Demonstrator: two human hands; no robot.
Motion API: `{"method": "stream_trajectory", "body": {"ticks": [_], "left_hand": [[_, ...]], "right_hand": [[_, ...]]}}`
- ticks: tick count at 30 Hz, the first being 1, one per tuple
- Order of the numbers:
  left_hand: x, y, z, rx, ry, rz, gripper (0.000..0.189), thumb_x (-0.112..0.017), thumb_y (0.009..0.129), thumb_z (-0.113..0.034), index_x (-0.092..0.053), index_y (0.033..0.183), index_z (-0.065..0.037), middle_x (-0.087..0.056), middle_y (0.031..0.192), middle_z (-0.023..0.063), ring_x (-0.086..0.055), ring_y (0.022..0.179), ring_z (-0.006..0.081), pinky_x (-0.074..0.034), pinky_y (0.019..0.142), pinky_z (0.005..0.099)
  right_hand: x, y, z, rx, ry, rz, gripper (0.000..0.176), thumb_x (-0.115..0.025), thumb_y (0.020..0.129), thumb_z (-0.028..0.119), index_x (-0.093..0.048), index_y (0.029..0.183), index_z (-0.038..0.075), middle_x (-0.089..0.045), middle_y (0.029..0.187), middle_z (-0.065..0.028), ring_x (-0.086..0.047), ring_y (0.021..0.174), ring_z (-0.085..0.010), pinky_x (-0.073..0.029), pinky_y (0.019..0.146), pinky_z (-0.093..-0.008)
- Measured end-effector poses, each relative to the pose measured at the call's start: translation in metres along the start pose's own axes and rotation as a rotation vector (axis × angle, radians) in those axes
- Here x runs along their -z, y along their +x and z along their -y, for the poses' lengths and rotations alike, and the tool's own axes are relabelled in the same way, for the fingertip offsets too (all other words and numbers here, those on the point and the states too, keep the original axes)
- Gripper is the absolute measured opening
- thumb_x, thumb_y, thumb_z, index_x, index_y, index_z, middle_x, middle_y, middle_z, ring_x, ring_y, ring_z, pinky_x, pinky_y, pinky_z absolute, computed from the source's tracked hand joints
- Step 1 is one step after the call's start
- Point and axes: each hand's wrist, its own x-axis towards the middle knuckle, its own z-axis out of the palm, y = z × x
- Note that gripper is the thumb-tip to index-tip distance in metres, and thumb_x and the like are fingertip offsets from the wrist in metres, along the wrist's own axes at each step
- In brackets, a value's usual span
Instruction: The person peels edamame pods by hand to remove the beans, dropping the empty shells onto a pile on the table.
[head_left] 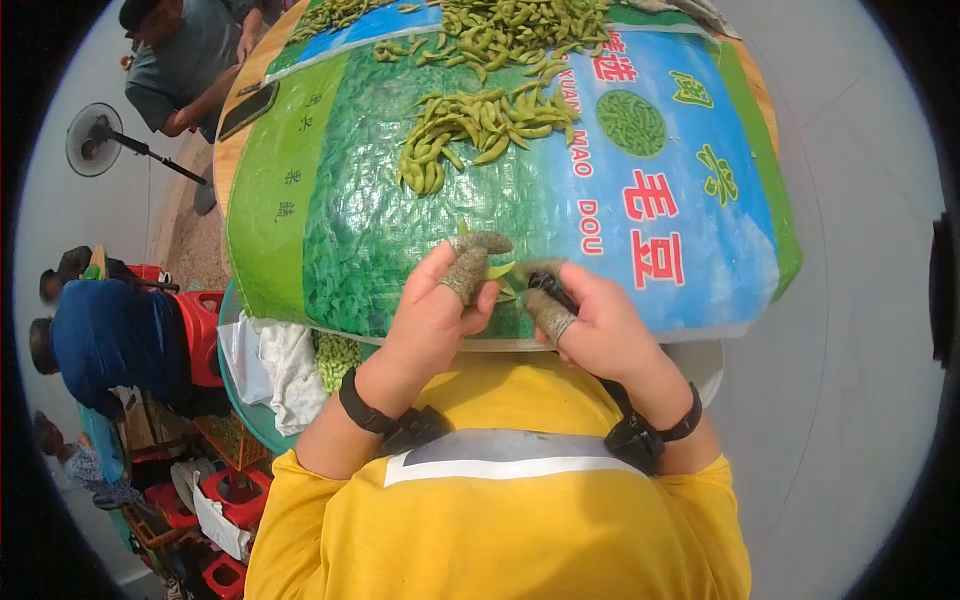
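Observation:
Near the front edge of the printed sack, my left hand pinches a green bean pod between wrapped fingertips. My right hand, its thumb and forefinger also wrapped, is closed around a small dark tool beside the pod. The tool's exact shape is partly hidden by the fingers. Beyond my hands, a curved pile of green pods lies on the sack, and a larger heap is behind it.
A dark phone lies at the table's left edge. A teal basin with white cloth and shelled beans stands below left. Other people, red stools and a round fan-like object are further left.

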Motion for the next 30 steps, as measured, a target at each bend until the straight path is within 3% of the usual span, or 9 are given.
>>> {"method": "stream_trajectory", "body": {"ticks": [3, 6, 7, 10, 14, 17, 22, 28, 30], "left_hand": [[-0.009, -0.009, -0.001, -0.039, 0.087, 0.054, 0.023, -0.041, 0.096, -0.015, -0.052, 0.113, -0.005, -0.048, 0.077, -0.0013, -0.044, 0.065, 0.0043, -0.035, 0.055, 0.0162], [-0.01, -0.012, 0.007, -0.129, 0.285, 0.16, 0.022, -0.041, 0.096, -0.015, -0.051, 0.113, -0.004, -0.05, 0.079, 0.0, -0.046, 0.067, 0.0055, -0.037, 0.057, 0.0176], [-0.014, -0.014, 0.01, -0.113, 0.207, 0.152, 0.02, -0.045, 0.095, -0.015, -0.051, 0.111, -0.003, -0.051, 0.077, -0.0001, -0.046, 0.066, 0.0062, -0.037, 0.056, 0.019], [-0.018, -0.017, 0.011, -0.107, 0.293, 0.044, 0.016, -0.049, 0.094, -0.016, -0.053, 0.104, -0.004, -0.051, 0.072, -0.0022, -0.045, 0.063, 0.0054, -0.037, 0.055, 0.0188], [-0.007, -0.015, 0.01, -0.03, 0.3, 0.108, 0.013, -0.054, 0.092, -0.017, -0.055, 0.096, -0.005, -0.05, 0.07, -0.0033, -0.044, 0.059, 0.0044, -0.036, 0.053, 0.0188], [-0.007, -0.016, 0.013, -0.136, 0.291, 0.138, 0.011, -0.056, 0.091, -0.018, -0.056, 0.092, -0.007, -0.05, 0.068, -0.0044, -0.044, 0.058, 0.0032, -0.034, 0.051, 0.0178], [-0.007, -0.015, 0.005, 0.022, 0.14, 0.278, 0.013, -0.058, 0.09, -0.02, -0.057, 0.096, -0.009, -0.051, 0.071, -0.0044, -0.043, 0.059, 0.0024, -0.032, 0.051, 0.0163], [-0.002, -0.004, 0.012, 0.153, 0.133, 0.196, 0.017, -0.049, 0.092, -0.022, -0.057, 0.098, -0.008, -0.052, 0.075, -0.0034, -0.041, 0.059, 0.0029, -0.032, 0.053, 0.0165], [-0.002, 0.003, 0.016, 0.11, 0.134, 0.166, 0.019, -0.048, 0.092, -0.022, -0.057, 0.098, -0.007, -0.049, 0.071, -0.0033, -0.038, 0.055, 0.0036, -0.028, 0.049, 0.0172]], "right_hand": [[0.001, -0.002, 0.005, -0.104, 0.224, -0.021, 0.019, -0.061, 0.089, 0.02, -0.058, 0.1, 0.006, -0.054, 0.064, 0.0008, -0.043, 0.044, -0.0038, -0.033, 0.039, -0.0193], [0.006, 0.001, -0.003, -0.138, 0.403, -0.032, 0.018, -0.064, 0.087, 0.021, -0.057, 0.091, 0.005, -0.055, 0.064, 0.0006, -0.043, 0.043, -0.0041, -0.033, 0.038, -0.0193], [0.007, 0.002, -0.006, -0.116, 0.431, -0.009, 0.018, -0.065, 0.086, 0.021, -0.056, 0.086, 0.005, -0.054, 0.064, 0.0005, -0.043, 0.043, -0.0041, -0.033, 0.038, -0.0193], [0.008, -0.002, -0.004, -0.019, 0.445, -0.022, 0.017, -0.063, 0.087, 0.02, -0.057, 0.086, 0.004, -0.055, 0.065, 0.0011, -0.044, 0.045, -0.0044, -0.033, 0.039, -0.0208], [0.01, -0.003, 0.001, -0.023, 0.483, -0.072, 0.016, -0.062, 0.087, 0.019, -0.057, 0.086, 0.004, -0.054, 0.065, 0.0011, -0.043, 0.046, -0.0038, -0.033, 0.039, -0.0206], [0.009, 0.001, -0.004, -0.075, 0.556, -0.052, 0.015, -0.061, 0.088, 0.019, -0.056, 0.088, 0.005, -0.055, 0.068, 0.0, -0.042, 0.048, -0.0033, -0.033, 0.04, -0.0201], [0.012, 0.009, -0.004, -0.248, 0.792, 0.08, 0.017, -0.061, 0.088, 0.019, -0.051, 0.091, 0.007, -0.055, 0.072, -0.0029, -0.042, 0.047, -0.0037, -0.033, 0.04, -0.0187], [0.007, 0.014, -0.005, -0.1, 0.383, -0.032, 0.017, -0.061, 0.089, 0.02, -0.052, 0.088, 0.005, -0.053, 0.068, -0.0007, -0.043, 0.047, -0.0043, -0.034, 0.041, -0.0198], [0.004, 0.015, 0.0, -0.077, 0.343, -0.086, 0.016, -0.061, 0.088, 0.018, -0.054, 0.089, 0.004, -0.053, 0.066, 0.0002, -0.045, 0.05, -0.0044, -0.035, 0.043, -0.0208]]}}
